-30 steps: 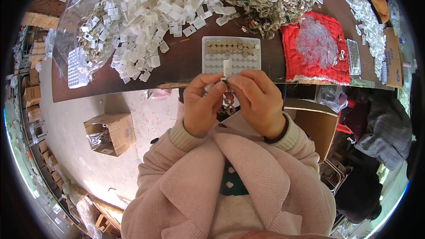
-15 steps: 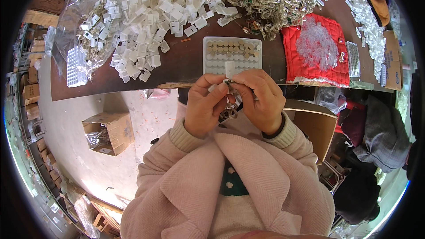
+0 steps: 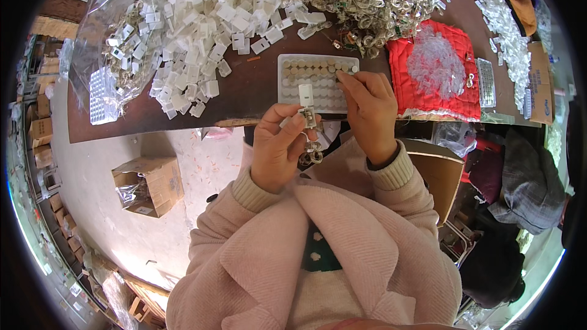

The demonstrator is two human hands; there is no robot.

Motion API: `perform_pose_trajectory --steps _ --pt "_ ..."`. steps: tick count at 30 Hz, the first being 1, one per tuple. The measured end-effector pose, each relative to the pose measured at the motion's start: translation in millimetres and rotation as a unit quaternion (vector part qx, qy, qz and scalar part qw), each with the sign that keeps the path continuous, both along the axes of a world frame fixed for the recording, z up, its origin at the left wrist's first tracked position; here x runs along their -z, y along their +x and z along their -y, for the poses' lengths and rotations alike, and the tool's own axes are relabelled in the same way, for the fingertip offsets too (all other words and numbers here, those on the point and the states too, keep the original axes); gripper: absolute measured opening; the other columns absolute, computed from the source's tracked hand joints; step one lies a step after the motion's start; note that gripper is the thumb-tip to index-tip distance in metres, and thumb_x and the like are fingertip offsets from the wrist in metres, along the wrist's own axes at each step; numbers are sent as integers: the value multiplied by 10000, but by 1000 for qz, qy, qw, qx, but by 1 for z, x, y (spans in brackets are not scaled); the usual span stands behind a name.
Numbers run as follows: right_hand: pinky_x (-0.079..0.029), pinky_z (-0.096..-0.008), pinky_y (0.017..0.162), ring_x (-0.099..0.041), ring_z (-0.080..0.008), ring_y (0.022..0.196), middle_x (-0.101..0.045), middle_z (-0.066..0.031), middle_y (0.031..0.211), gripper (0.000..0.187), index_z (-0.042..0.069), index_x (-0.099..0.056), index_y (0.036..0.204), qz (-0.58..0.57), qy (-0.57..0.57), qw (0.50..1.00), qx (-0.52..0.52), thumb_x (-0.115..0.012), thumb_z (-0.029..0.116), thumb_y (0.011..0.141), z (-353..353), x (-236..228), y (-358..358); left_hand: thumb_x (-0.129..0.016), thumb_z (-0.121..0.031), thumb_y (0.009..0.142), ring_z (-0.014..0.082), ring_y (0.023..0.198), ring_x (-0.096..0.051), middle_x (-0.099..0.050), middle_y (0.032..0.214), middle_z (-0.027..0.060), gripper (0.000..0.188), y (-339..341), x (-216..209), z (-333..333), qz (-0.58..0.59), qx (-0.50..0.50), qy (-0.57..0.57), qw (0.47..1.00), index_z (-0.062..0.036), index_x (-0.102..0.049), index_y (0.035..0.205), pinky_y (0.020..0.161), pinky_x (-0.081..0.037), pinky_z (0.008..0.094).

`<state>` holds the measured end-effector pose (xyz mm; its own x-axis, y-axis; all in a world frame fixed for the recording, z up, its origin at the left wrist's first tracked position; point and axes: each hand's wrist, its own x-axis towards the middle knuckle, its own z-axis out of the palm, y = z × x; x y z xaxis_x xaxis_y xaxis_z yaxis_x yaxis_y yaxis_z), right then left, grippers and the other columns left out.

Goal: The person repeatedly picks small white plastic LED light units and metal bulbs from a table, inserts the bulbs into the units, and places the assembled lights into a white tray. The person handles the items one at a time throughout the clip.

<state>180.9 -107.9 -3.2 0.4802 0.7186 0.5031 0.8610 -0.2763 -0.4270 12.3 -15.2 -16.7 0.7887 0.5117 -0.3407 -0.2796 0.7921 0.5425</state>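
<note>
My left hand (image 3: 278,143) pinches a small white plastic case (image 3: 306,95), with its open part showing metal and dark bits inside. Silvery metal clasps (image 3: 312,154) dangle below it from among the fingers. A white plastic tray (image 3: 287,99) of round pockets lies at the table edge, its far rows filled with button cells (image 3: 306,66). Over the tray's right end, my right hand (image 3: 371,110) has thumb and forefinger closed together against the cells. Whether a cell is between those fingertips is hidden.
Heaped behind the tray are white plastic cases (image 3: 214,18) and metal clasps (image 3: 367,0). Right of it, a red cloth (image 3: 397,79) carries clear plastic bits (image 3: 435,64). A plastic bag (image 3: 116,12) lies left. Cardboard boxes (image 3: 165,183) stand below the table.
My right hand has left the white case and moved forward and right to the tray's cells. My left hand keeps the case, now lower and slightly left, its inside more visible.
</note>
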Motion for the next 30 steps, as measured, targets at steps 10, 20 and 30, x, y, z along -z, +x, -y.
perform_pose_trajectory --steps 10,20,30 --pt "-538 -369 681 -658 -302 780 -691 -98 898 206 28 -673 966 -165 109 974 -112 -717 -34 774 0 -18 -28 -608 -107 996 110 726 -633 -673 1011 140 153 0 -4 1 14 2 -11 1000 -28 -577 1124 461 -353 163" --pt "-533 -368 691 -666 -306 797 -700 -101 908 202 36 -695 967 -233 58 956 -168 -726 -16 774 2 -29 -32 -635 -84 973 113 737 -652 -671 952 73 139 -6 -2 -1 57 14 -26 998 -28 -600 1096 472 -405 172" --pt "-529 -314 743 -661 -181 836 -711 -105 943 329 9 -696 1143 -408 144 895 -110 -760 36 821 -1 -29 -42 -649 -149 958 128 769 -631 -690 966 80 162 -6 -12 1 67 5 -30 997 -56 -613 1086 609 -461 196"
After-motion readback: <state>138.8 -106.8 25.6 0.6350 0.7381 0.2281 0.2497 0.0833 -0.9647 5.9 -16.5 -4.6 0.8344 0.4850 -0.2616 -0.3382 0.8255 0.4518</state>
